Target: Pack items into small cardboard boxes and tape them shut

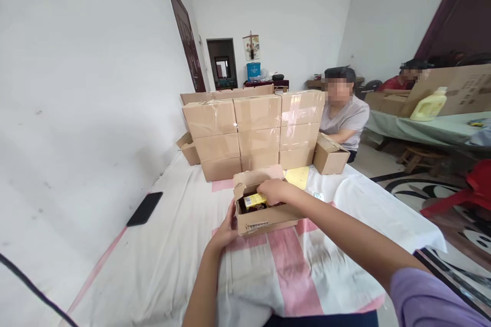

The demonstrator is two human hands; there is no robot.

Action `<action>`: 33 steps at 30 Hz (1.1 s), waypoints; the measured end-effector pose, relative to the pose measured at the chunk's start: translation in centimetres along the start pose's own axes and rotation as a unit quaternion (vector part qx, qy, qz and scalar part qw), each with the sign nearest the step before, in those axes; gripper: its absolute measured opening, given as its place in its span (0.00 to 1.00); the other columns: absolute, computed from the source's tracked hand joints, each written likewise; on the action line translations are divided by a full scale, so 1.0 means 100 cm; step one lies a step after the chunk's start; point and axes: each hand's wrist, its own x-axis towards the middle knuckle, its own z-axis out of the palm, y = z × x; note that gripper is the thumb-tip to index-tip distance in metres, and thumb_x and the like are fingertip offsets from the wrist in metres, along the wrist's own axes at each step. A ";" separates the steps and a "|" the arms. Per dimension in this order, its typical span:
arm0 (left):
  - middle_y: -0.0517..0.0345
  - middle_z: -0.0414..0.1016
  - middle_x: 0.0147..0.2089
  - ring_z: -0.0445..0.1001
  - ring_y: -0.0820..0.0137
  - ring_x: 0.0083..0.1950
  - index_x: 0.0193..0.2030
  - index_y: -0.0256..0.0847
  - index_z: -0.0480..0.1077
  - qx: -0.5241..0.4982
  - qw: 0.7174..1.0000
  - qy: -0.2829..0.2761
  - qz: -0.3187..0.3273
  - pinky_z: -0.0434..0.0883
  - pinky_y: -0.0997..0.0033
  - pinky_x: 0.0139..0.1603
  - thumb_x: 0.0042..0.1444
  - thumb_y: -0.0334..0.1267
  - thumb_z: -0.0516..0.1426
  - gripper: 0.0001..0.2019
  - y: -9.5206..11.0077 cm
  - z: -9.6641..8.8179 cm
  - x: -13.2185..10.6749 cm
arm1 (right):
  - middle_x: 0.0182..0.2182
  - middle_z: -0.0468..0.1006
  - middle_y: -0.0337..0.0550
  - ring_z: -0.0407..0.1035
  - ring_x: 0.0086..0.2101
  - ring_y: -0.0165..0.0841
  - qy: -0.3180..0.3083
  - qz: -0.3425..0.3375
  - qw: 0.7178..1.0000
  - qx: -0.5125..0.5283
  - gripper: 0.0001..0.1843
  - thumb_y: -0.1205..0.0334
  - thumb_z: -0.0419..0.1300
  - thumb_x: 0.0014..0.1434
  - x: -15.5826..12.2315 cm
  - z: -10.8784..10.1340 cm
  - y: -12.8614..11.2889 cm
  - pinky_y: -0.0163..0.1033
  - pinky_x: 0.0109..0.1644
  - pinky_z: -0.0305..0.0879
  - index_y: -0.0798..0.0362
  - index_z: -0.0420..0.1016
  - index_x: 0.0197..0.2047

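In front of me an open cardboard box [264, 222] stands on the cloth, with its back flap raised. My left hand [226, 230] is wrapped against the box's left end, steadying it there. Inside lies a small yellow-and-black printed packet [253, 200] with a white label. My right hand [273, 191] reaches into the box from the right, fingers closed at the right end of this packet. Its fingertips are partly hidden, and so is most of what lies deeper in the box.
Stacked taped cartons [259, 133] form a wall behind the box. Another carton [332, 156] stands at right, near a seated person [345, 112]. A black phone [144, 209] lies at left on the white tablecloth [180, 245]. A yellow jug [428, 106] stands on another table.
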 end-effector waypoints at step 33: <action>0.41 0.56 0.73 0.51 0.47 0.75 0.69 0.47 0.59 0.342 0.890 0.150 0.262 0.55 0.38 0.71 0.61 0.56 0.57 0.33 0.024 0.016 0.011 | 0.53 0.78 0.45 0.67 0.59 0.41 0.372 -0.037 0.768 0.520 0.25 0.47 0.46 0.72 -0.053 0.115 0.087 0.53 0.70 0.53 0.47 0.65 0.65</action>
